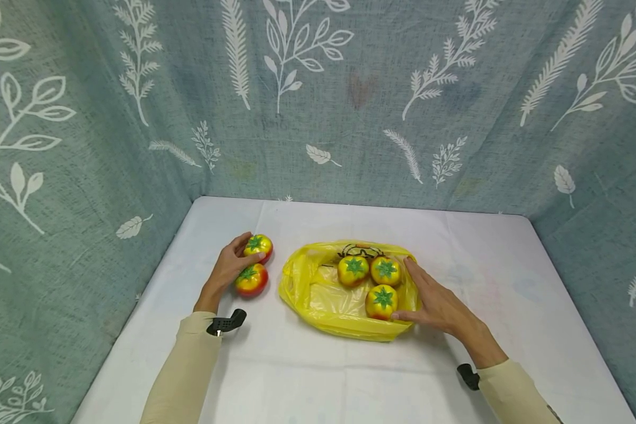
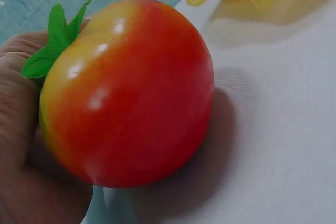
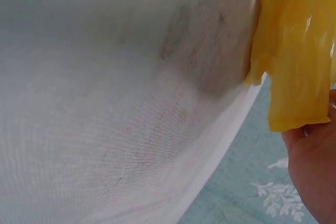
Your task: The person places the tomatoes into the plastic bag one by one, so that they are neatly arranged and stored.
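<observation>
Head view: left of yellow plastic bag (image 1: 344,331), left hand (image 1: 230,268) curls fingers round farther tomato (image 1: 262,243); nearer tomato (image 1: 251,281) just beside. Right hand (image 1: 441,306), fingers spread, touches bag's right side; three tomatoes (image 1: 381,300) inside.

Free lane between near left tomato (image 1: 251,282) and yellow bag (image 1: 298,280)

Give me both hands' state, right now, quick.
Left hand: holding the farther tomato of the two outside the yellow bag.
Right hand: open, spread at the right side of the yellow bag.
</observation>
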Motion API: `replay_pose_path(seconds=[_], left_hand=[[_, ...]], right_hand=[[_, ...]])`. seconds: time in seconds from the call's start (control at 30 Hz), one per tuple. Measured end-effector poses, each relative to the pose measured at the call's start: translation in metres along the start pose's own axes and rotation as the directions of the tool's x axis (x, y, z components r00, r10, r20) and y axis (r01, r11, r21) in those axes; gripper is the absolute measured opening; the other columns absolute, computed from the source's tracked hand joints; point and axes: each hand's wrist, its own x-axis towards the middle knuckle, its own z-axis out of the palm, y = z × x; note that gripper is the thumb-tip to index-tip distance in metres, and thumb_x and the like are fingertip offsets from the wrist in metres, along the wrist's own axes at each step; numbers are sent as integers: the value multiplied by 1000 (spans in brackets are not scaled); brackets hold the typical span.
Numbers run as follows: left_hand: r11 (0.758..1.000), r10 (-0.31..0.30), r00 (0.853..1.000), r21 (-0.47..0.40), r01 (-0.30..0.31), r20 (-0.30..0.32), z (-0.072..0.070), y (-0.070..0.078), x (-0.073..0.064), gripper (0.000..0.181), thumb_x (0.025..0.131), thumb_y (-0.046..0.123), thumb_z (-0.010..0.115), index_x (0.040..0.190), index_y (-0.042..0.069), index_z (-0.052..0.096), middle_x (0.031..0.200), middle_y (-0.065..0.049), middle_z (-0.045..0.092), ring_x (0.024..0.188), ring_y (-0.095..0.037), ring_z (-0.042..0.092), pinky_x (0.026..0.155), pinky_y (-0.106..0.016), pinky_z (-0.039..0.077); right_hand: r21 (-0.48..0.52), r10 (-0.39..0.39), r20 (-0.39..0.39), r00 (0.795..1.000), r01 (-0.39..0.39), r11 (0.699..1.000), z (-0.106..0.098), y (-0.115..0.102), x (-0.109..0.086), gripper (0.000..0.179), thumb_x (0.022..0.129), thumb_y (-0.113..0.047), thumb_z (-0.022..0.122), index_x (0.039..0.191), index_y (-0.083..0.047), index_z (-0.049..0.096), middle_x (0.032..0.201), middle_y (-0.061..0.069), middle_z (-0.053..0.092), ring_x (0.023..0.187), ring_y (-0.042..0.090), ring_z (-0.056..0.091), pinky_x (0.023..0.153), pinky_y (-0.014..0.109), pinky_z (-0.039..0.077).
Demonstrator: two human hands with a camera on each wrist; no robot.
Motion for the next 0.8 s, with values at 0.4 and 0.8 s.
replay_pose_path(seconds=[0.4, 0.8], left_hand=[[1000, -2, 1000, 5, 2, -30, 2, -4, 1, 83, 90, 40, 77, 156, 8, 38, 157, -18, 39, 145, -34, 36, 120, -46, 28], [1000, -1, 999, -11, 0, -39, 3, -2, 2, 81, 90, 41, 77, 155, 9, 40, 155, -19, 41, 142, -35, 40, 119, -47, 30]], right_hand=[[2, 4, -6, 1000, -4, 1000, 0, 0, -1, 123, 76, -74, 72, 165, -19, 7, 167, 17, 17, 142, 46, 36, 105, 66, 41], [10, 14, 9, 1000, -14, 1000, -2, -1, -2, 124, 75, -77, 70, 165, -20, 5, 167, 16, 16, 145, 43, 32, 107, 64, 39]])
